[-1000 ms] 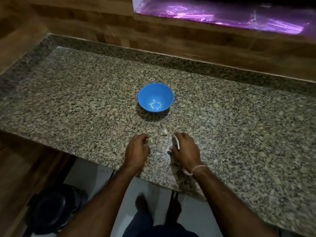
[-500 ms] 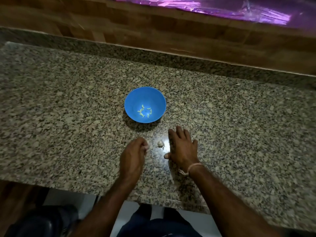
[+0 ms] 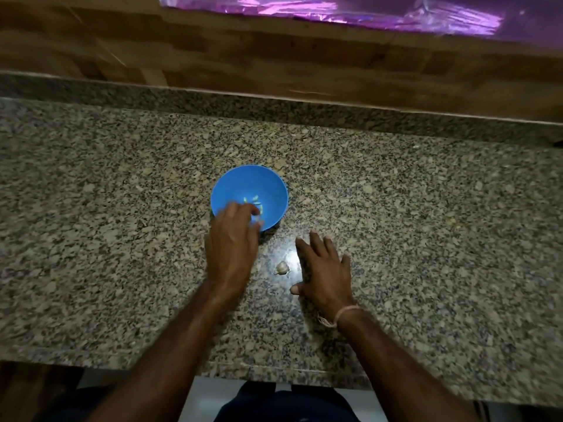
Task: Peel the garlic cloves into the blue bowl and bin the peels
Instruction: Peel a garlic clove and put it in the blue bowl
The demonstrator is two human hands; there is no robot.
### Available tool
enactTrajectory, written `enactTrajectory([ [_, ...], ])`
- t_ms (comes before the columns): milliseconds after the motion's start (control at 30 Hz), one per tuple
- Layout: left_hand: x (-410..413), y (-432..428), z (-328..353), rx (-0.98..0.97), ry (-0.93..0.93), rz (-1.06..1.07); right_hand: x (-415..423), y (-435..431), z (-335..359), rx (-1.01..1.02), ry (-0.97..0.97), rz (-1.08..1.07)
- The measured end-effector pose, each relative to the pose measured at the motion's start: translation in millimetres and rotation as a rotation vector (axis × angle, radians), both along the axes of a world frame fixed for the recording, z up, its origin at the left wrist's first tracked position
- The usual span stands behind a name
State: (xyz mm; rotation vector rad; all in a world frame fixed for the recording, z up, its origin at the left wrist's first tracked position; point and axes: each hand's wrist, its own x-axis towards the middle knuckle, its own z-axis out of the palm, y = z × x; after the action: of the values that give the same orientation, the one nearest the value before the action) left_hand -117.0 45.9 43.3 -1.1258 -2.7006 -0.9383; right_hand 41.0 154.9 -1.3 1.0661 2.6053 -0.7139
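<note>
A blue bowl (image 3: 268, 184) stands on the granite counter (image 3: 426, 223) with several pale peeled cloves (image 3: 255, 198) in its bottom. My left hand (image 3: 233, 239) reaches over the bowl's near rim, its fingers curled and blurred; something pale shows at the fingertips, but I cannot tell whether they hold it. A small unpeeled garlic piece (image 3: 281, 268) lies on the counter between my hands. To its right, my right hand (image 3: 324, 269) rests flat on the counter with fingers spread, holding nothing.
A wooden wall panel (image 3: 274, 62) runs behind the counter, with a purple-lit strip (image 3: 365, 10) above it. The counter's front edge (image 3: 274, 370) is near my body; floor and my legs show below it.
My left hand has moved forward from beside the garlic piece to over the bowl's rim. The right hand has opened flat and stays on the counter. The camera has tilted nearer.
</note>
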Motion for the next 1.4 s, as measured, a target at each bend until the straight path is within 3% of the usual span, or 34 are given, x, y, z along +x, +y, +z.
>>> enactTrajectory([
  [100, 52, -16, -21, -0.007, -0.186, -0.163, 2, 2, -1, 0.013, 0.011, 0.013],
  [167, 69, -17, -46, -0.054, -0.311, -0.152, 3, 3, -2, 0.022, 0.015, 0.032],
  [267, 72, -9, -62, -0.119, -0.300, -0.095, 6, 5, -3, 0.012, 0.029, 0.044],
  [333, 72, -5, -67, -0.053, -0.379, -0.037, 7, 6, -2, 0.007, 0.047, 0.056],
  [400, 73, -4, -65, 0.117, -0.661, 0.067, 8, 7, -3, 0.001, 0.067, 0.070],
  [500, 76, -3, -49, 0.456, -1.326, 0.251, 14, 12, -10, -0.046, 0.134, 0.067],
  [533, 80, -3, -42, 0.557, -1.493, 0.267, 17, 14, -11, -0.142, 0.244, 0.018],
  [600, 88, -2, -28, 0.692, -1.648, 0.254, 23, 15, -6, -0.460, 0.559, -0.159],
  [667, 97, -1, -19, 0.810, -1.698, 0.243, 29, 10, 10, -0.632, 0.731, -0.248],
  [767, 106, 1, -7, 0.898, -1.693, 0.245, 33, 8, 31, -0.738, 0.819, -0.228],
  [1100, 131, 9, 11, 0.811, -1.392, 0.187, 61, 10, 50, -0.723, 0.960, -0.255],
  [1267, 141, 14, 15, 0.816, -1.398, 0.179, 68, 15, 55, -0.759, 0.969, -0.267],
  [1400, 141, 13, 18, 0.822, -1.368, 0.170, 72, 13, 57, -0.671, 0.971, -0.237],
])
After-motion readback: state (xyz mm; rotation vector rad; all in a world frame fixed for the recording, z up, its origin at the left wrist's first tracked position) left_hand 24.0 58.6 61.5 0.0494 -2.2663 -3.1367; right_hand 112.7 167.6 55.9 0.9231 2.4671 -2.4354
